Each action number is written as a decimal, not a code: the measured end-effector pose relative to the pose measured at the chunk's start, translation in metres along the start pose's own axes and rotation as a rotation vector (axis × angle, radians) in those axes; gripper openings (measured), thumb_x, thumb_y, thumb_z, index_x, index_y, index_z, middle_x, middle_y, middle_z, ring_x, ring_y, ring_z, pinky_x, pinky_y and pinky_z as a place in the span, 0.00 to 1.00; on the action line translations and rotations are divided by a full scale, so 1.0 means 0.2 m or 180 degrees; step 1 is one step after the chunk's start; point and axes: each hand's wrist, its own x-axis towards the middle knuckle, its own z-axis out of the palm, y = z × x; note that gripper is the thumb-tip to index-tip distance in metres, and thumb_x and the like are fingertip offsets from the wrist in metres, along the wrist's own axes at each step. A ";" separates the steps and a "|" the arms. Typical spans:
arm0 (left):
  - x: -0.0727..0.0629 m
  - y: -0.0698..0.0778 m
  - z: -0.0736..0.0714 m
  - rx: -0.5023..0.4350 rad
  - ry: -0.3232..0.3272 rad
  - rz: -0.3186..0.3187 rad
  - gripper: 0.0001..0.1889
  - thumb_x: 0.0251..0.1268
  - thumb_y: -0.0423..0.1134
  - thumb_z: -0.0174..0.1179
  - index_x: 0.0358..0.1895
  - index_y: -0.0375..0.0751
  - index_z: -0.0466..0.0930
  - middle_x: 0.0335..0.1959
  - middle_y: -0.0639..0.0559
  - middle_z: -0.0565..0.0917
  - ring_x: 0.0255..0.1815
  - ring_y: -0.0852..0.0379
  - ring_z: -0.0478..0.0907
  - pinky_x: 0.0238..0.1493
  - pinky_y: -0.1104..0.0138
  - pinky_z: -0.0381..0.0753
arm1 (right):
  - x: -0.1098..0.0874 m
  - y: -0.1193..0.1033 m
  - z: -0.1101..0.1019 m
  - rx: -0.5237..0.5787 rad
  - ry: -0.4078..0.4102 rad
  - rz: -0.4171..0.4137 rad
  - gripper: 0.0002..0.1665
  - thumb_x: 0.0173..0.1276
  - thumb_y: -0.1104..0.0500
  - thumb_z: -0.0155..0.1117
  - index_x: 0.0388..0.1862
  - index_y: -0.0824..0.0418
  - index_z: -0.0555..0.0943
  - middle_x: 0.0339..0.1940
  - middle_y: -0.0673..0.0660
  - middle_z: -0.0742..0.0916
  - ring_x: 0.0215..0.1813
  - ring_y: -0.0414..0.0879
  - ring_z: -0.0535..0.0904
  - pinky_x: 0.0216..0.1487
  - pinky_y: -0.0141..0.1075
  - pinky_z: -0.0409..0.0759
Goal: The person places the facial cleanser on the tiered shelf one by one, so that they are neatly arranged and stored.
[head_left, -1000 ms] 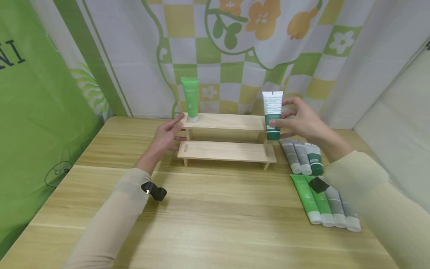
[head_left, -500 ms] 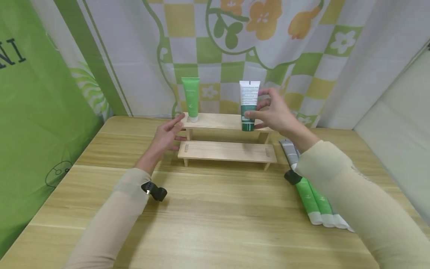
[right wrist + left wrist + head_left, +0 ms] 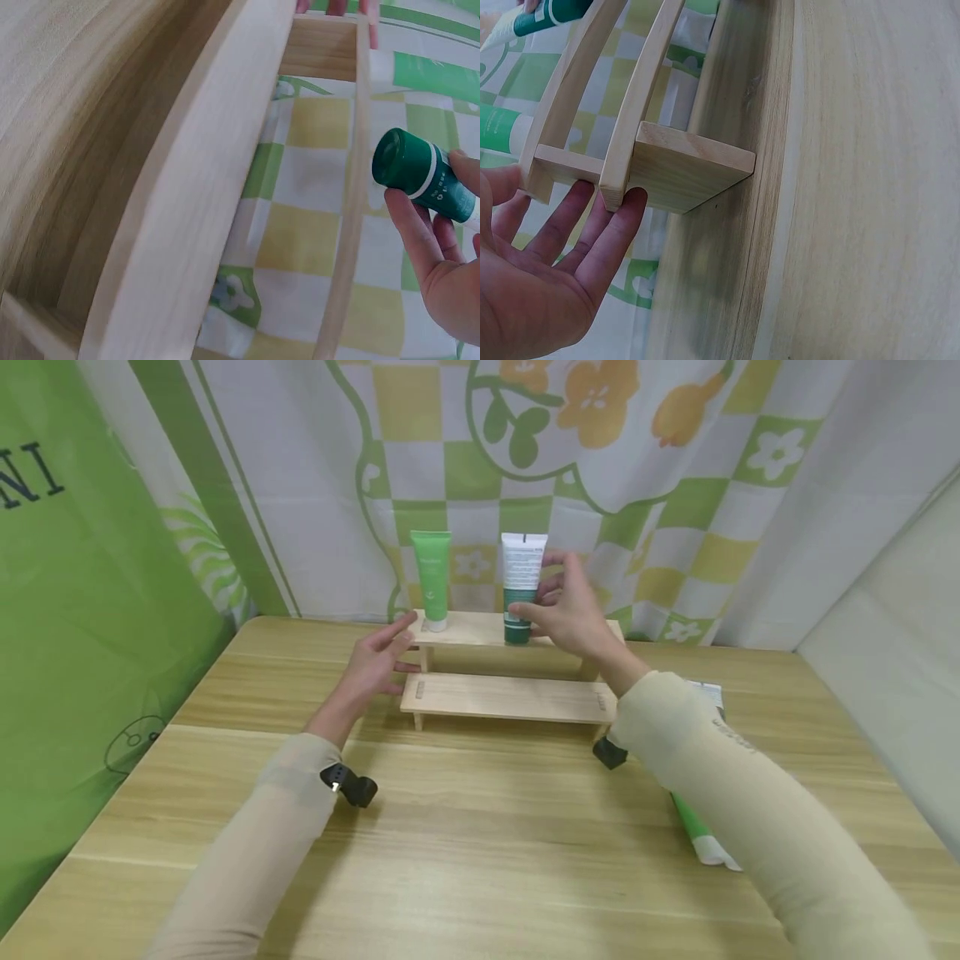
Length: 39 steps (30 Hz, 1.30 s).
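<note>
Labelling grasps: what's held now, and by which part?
Right hand holds the white-and-green tube by its green lower body; left hand touches the wooden shelf.

In front of you hangs a big white curtain [image 3: 300, 468] with soft folds. It has green, yellow and white squares, and big orange flowers [image 3: 581, 422] near the top of your view. Little white flowers [image 3: 777, 453] sit on some of the squares. On your left you see a bright green cloth [image 3: 90, 610] with dark letters [image 3: 30, 475] on it. On your right is something plain and pale [image 3: 892, 585]; you can't tell if it is cloth or wall. Below you is a light wood table [image 3: 495, 860] with long wavy lines. Soft light makes a pale shine on it.
</note>
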 end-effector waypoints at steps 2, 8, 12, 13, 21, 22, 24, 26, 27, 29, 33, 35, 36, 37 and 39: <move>0.00 0.00 0.00 -0.0004 0.0007 -0.0003 0.24 0.79 0.55 0.49 0.75 0.71 0.64 0.70 0.41 0.72 0.56 0.40 0.81 0.48 0.48 0.85 | 0.01 0.00 0.03 -0.0001 0.0066 -0.0068 0.44 0.63 0.70 0.73 0.69 0.59 0.57 0.50 0.63 0.74 0.47 0.56 0.80 0.40 0.44 0.88; 0.00 0.01 0.01 -0.0024 0.0025 -0.0004 0.24 0.79 0.54 0.50 0.74 0.71 0.65 0.69 0.41 0.73 0.55 0.40 0.81 0.48 0.47 0.85 | 0.03 0.01 0.11 -0.0171 0.0221 -0.0288 0.44 0.61 0.71 0.74 0.69 0.59 0.59 0.49 0.62 0.75 0.48 0.54 0.78 0.45 0.42 0.86; 0.00 0.01 0.01 -0.0035 0.0029 0.0013 0.24 0.79 0.54 0.50 0.74 0.69 0.66 0.68 0.42 0.74 0.54 0.41 0.82 0.47 0.47 0.85 | 0.05 0.01 0.15 -0.0276 0.0281 -0.0384 0.43 0.61 0.70 0.74 0.68 0.57 0.60 0.49 0.61 0.76 0.49 0.52 0.79 0.51 0.41 0.82; 0.00 0.01 0.01 -0.0034 0.0035 0.0015 0.24 0.79 0.54 0.50 0.74 0.69 0.66 0.67 0.42 0.74 0.54 0.41 0.82 0.47 0.46 0.85 | 0.06 0.01 0.16 -0.0304 0.0295 -0.0395 0.43 0.61 0.69 0.74 0.68 0.57 0.60 0.49 0.60 0.76 0.49 0.52 0.79 0.52 0.40 0.81; 0.01 0.00 0.01 -0.0047 0.0081 0.0005 0.23 0.80 0.52 0.50 0.74 0.67 0.66 0.67 0.42 0.74 0.51 0.42 0.83 0.46 0.46 0.86 | 0.08 0.03 0.26 -0.0351 0.0432 -0.0537 0.41 0.62 0.69 0.74 0.66 0.56 0.60 0.48 0.60 0.77 0.48 0.50 0.79 0.53 0.39 0.81; 0.01 0.00 0.01 -0.0050 0.0084 0.0003 0.23 0.80 0.51 0.50 0.74 0.67 0.67 0.67 0.42 0.74 0.51 0.43 0.83 0.45 0.46 0.86 | 0.08 0.03 0.28 -0.0345 0.0450 -0.0553 0.41 0.62 0.69 0.74 0.66 0.56 0.60 0.48 0.60 0.77 0.49 0.50 0.79 0.54 0.40 0.81; 0.02 0.00 0.01 -0.0052 0.0084 0.0001 0.23 0.80 0.51 0.50 0.74 0.67 0.67 0.67 0.42 0.75 0.51 0.43 0.83 0.45 0.47 0.86 | 0.09 0.03 0.30 -0.0346 0.0477 -0.0594 0.40 0.62 0.69 0.73 0.66 0.57 0.61 0.48 0.60 0.77 0.49 0.51 0.79 0.55 0.42 0.80; 0.02 0.00 0.01 -0.0048 0.0086 0.0007 0.23 0.80 0.51 0.50 0.74 0.67 0.67 0.66 0.41 0.75 0.50 0.43 0.84 0.44 0.47 0.86 | 0.09 0.04 0.32 -0.0336 0.0499 -0.0628 0.40 0.62 0.69 0.73 0.66 0.57 0.61 0.48 0.61 0.78 0.49 0.52 0.79 0.56 0.43 0.80; 0.02 0.00 0.01 -0.0042 0.0089 0.0010 0.23 0.80 0.52 0.50 0.74 0.67 0.67 0.66 0.41 0.75 0.50 0.43 0.84 0.44 0.47 0.86 | 0.10 0.04 0.32 -0.0335 0.0510 -0.0631 0.40 0.63 0.69 0.73 0.66 0.57 0.61 0.49 0.61 0.78 0.50 0.52 0.79 0.57 0.44 0.80; 0.02 0.00 0.01 -0.0029 0.0083 0.0010 0.23 0.80 0.52 0.50 0.74 0.67 0.67 0.66 0.41 0.75 0.51 0.43 0.83 0.44 0.47 0.86 | 0.10 0.04 0.33 -0.0330 0.0524 -0.0641 0.39 0.63 0.69 0.73 0.66 0.58 0.61 0.49 0.61 0.78 0.50 0.52 0.79 0.58 0.45 0.79; 0.03 -0.01 0.01 -0.0016 0.0060 -0.0005 0.23 0.80 0.53 0.50 0.74 0.69 0.66 0.68 0.42 0.74 0.52 0.42 0.83 0.46 0.46 0.86 | 0.10 0.05 0.34 -0.0374 0.0539 -0.0605 0.39 0.64 0.66 0.73 0.66 0.56 0.61 0.50 0.60 0.79 0.50 0.51 0.79 0.58 0.45 0.78; 0.04 -0.01 0.00 -0.0014 0.0042 -0.0013 0.24 0.79 0.53 0.50 0.74 0.69 0.66 0.69 0.41 0.73 0.53 0.42 0.82 0.47 0.45 0.85 | 0.10 0.06 0.34 -0.0386 0.0548 -0.0599 0.38 0.64 0.66 0.73 0.66 0.56 0.61 0.51 0.60 0.79 0.51 0.50 0.79 0.59 0.45 0.78; 0.04 -0.01 0.00 -0.0015 0.0039 -0.0014 0.24 0.79 0.54 0.50 0.74 0.70 0.66 0.69 0.41 0.73 0.54 0.42 0.82 0.48 0.45 0.85 | 0.10 0.06 0.34 -0.0394 0.0555 -0.0594 0.39 0.64 0.65 0.73 0.67 0.56 0.61 0.51 0.60 0.79 0.51 0.50 0.79 0.59 0.45 0.78; 0.04 -0.01 0.01 -0.0017 0.0037 -0.0013 0.24 0.79 0.54 0.50 0.74 0.70 0.66 0.69 0.41 0.73 0.54 0.41 0.82 0.48 0.45 0.85 | 0.11 0.06 0.34 -0.0393 0.0563 -0.0591 0.39 0.64 0.65 0.73 0.67 0.56 0.61 0.51 0.59 0.79 0.51 0.50 0.79 0.59 0.45 0.78; 0.05 -0.01 0.01 -0.0015 0.0034 -0.0012 0.23 0.79 0.54 0.50 0.74 0.70 0.66 0.69 0.42 0.73 0.54 0.41 0.82 0.48 0.44 0.84 | 0.11 0.07 0.34 -0.0381 0.0575 -0.0581 0.39 0.64 0.65 0.73 0.67 0.56 0.61 0.51 0.60 0.79 0.52 0.51 0.80 0.60 0.45 0.77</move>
